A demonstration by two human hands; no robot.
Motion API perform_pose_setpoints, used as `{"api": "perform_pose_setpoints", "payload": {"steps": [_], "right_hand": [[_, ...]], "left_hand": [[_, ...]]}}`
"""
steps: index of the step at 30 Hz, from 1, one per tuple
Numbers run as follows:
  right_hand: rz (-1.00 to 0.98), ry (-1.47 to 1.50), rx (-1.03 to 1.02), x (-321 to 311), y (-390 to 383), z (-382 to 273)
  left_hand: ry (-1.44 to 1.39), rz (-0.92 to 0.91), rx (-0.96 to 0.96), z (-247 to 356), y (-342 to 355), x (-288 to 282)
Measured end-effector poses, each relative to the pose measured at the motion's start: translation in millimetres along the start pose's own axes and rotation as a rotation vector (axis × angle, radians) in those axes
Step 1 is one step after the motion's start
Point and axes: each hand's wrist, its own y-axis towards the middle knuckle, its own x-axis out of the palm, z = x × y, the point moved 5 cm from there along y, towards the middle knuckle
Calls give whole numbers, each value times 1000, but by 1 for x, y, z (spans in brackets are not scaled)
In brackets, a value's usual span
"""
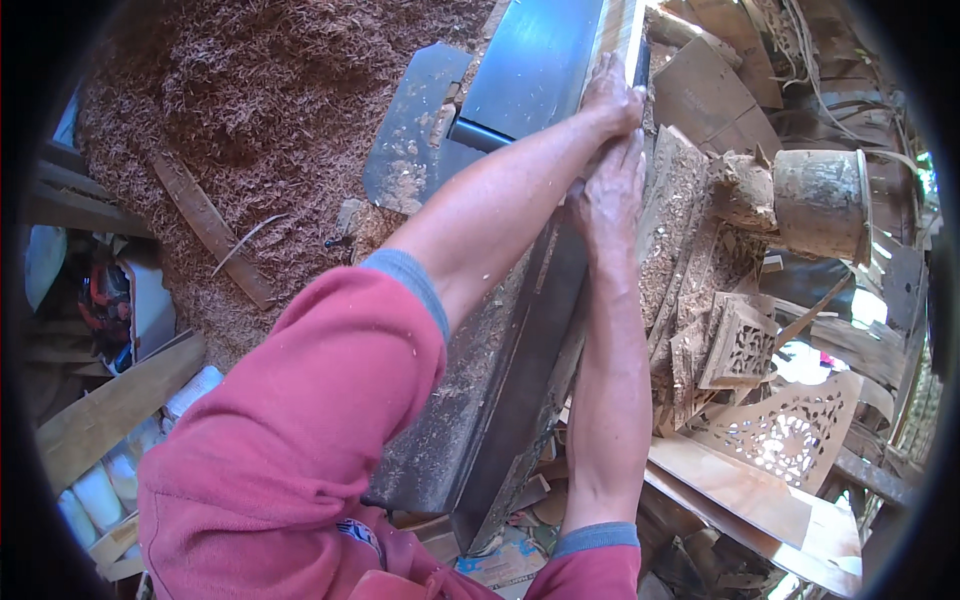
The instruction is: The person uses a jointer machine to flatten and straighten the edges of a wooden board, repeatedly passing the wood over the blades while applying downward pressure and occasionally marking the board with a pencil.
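Observation:
A long pale wooden board [620, 35] lies lengthwise along the right side of a smooth blue-grey metal machine table [535, 65], which looks like a jointer's. My left hand [612, 103] is closed over the board, fingers pointing away from me. Just nearer, my right hand [612, 195] grips along the same line, its thumb on the left side and its fingers stretched forward close to my left hand. Both hands hide the board's near end. My left forearm crosses above the slot between the far table and the dusty near table [425, 450].
A large heap of reddish wood shavings [260, 110] fills the left, with a loose wooden strip [212, 230] on it. At right are a crusted cylindrical container [822, 203], a carved wooden panel [742, 345], a cut-out fretwork sheet [785, 430] and cardboard [705, 95].

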Motion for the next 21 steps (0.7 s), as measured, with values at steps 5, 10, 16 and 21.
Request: {"api": "perform_pose_setpoints", "payload": {"steps": [5,10,16,21], "right_hand": [[5,-4,93,3,14,20],[-23,7,91,6,22,9],[-10,23,88,13,38,17],[5,27,107,21,69,29]], "left_hand": [[-47,-106,12,6,20,22],[-14,54,26,-21,51,33],[11,59,61,-26,76,35],[19,73,62,-24,108,35]]}}
